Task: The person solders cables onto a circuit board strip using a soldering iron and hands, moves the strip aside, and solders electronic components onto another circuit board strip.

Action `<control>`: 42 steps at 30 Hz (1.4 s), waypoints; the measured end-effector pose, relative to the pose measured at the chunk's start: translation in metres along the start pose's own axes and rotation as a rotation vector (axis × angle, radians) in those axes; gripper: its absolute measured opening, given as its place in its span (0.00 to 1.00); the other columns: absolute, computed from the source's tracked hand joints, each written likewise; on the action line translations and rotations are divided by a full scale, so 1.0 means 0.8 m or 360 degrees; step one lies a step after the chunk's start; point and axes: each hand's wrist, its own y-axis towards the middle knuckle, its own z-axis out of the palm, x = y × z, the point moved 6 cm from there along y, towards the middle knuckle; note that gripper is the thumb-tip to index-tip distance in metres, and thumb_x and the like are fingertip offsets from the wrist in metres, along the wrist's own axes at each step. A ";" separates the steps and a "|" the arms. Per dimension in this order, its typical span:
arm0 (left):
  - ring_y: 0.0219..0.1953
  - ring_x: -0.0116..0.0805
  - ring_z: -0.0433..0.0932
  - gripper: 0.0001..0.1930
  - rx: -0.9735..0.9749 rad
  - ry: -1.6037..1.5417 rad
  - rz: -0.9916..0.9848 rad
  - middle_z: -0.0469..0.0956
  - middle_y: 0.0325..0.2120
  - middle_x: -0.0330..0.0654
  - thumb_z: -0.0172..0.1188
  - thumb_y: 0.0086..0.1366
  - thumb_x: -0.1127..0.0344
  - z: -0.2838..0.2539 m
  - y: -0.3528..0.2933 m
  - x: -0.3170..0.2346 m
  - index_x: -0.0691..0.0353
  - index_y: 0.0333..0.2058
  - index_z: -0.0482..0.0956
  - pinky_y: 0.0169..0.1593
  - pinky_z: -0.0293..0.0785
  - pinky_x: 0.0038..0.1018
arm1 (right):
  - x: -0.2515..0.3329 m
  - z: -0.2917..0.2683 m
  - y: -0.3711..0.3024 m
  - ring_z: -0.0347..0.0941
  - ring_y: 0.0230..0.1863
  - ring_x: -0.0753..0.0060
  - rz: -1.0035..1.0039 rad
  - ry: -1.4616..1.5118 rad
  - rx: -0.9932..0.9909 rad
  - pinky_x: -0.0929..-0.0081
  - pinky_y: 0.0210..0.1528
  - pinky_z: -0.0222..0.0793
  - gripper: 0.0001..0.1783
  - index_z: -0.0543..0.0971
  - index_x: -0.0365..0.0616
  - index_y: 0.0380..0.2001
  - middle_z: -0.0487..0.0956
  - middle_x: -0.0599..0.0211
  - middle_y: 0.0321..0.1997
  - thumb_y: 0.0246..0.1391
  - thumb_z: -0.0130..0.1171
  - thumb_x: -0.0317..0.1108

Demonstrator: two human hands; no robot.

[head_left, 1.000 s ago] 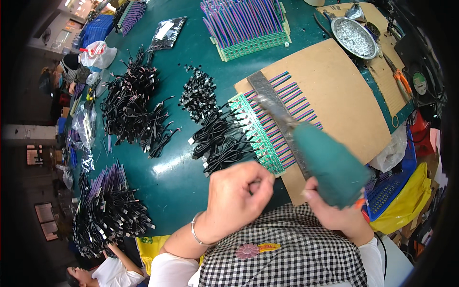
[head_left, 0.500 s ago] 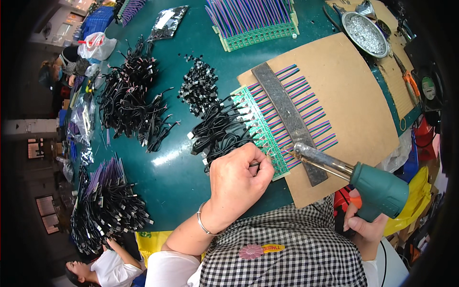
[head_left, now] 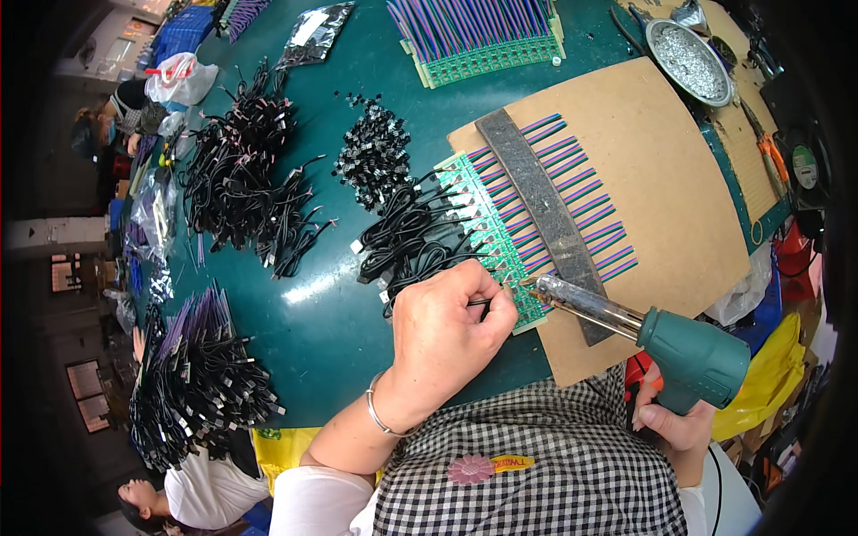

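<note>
Pinched in my left hand (head_left: 451, 330) is the end of a black cable (head_left: 481, 302), held at the near left edge of a green circuit board panel (head_left: 483, 223). My right hand (head_left: 675, 420) grips the handle of a green soldering gun (head_left: 697, 353). Its tip reaches the board just right of my left fingertips. Several coiled black cables (head_left: 402, 234) run to the board's left edge. Short multicoloured wires (head_left: 572, 183) stick out from its right side, with a dark flat bar (head_left: 547, 210) lying across them. My fingers hide part of the cable end.
The board rests partly on a cardboard sheet (head_left: 670, 170). Black cable piles (head_left: 241, 170) and small black parts (head_left: 371, 156) lie left. Another wired panel (head_left: 487, 61) is at the back. A metal bowl (head_left: 686, 62) and orange-handled tool (head_left: 770, 156) are far right. A person (head_left: 201, 491) sits lower left.
The soldering gun has moved left, bringing its tip to the board beside my left fingers. My left hand stays pinched on the cable, almost in the same place.
</note>
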 end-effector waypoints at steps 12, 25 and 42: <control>0.12 0.13 0.60 0.07 -0.0038 0.0030 0.0038 0.68 0.09 0.32 0.61 0.48 0.78 -0.001 0.000 -0.001 0.65 0.16 0.72 0.17 0.56 0.14 | 0.020 -0.006 0.003 0.69 0.18 0.72 -0.0273 0.0146 -0.0194 0.81 0.21 0.68 0.31 0.66 0.25 0.45 0.74 0.56 0.23 0.33 0.65 0.23; 0.11 0.26 0.69 0.06 0.0096 -0.0155 -0.0091 0.72 0.11 0.38 0.62 0.49 0.70 0.002 -0.005 0.011 0.62 0.19 0.75 0.17 0.64 0.23 | 0.010 -0.015 -0.004 0.68 0.14 0.73 -0.0352 0.0146 -0.0190 0.81 0.13 0.67 0.32 0.67 0.24 0.42 0.74 0.55 0.26 0.32 0.69 0.27; 0.17 0.11 0.67 0.06 0.0215 -0.0037 -0.0164 0.73 0.13 0.33 0.63 0.51 0.76 0.002 -0.001 0.004 0.68 0.19 0.74 0.21 0.64 0.12 | -0.012 -0.020 -0.002 0.69 0.16 0.72 -0.0274 -0.0121 0.0222 0.78 0.18 0.69 0.26 0.68 0.29 0.41 0.73 0.56 0.28 0.37 0.65 0.24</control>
